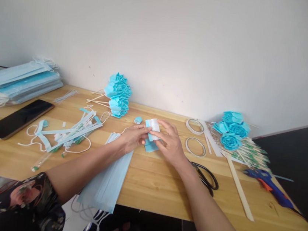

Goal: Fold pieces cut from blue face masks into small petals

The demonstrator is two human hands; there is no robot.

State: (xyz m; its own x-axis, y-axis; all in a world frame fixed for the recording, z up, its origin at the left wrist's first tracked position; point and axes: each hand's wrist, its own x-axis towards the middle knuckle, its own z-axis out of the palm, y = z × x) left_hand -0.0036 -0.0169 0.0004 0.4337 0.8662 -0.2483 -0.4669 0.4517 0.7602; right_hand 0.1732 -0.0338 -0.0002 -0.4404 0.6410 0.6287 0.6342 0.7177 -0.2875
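Note:
Between my two hands, a small blue and white piece of mask fabric is held above the table. My left hand pinches its left lower edge with thumb and forefinger. From the other side, the fingers and thumb of my right hand grip its right side. Just below it lies another blue fabric piece, partly covered by the hands. A tiny blue folded bud sits behind my left hand. Under my left forearm, blue face masks lie over the table's front edge, ear loops hanging down.
Blue fabric flowers on sticks lie at the back and right. Tape rolls, black scissors, a wooden ruler and a glue gun are rightward. Leftward are mask scraps, a phone and stacked masks.

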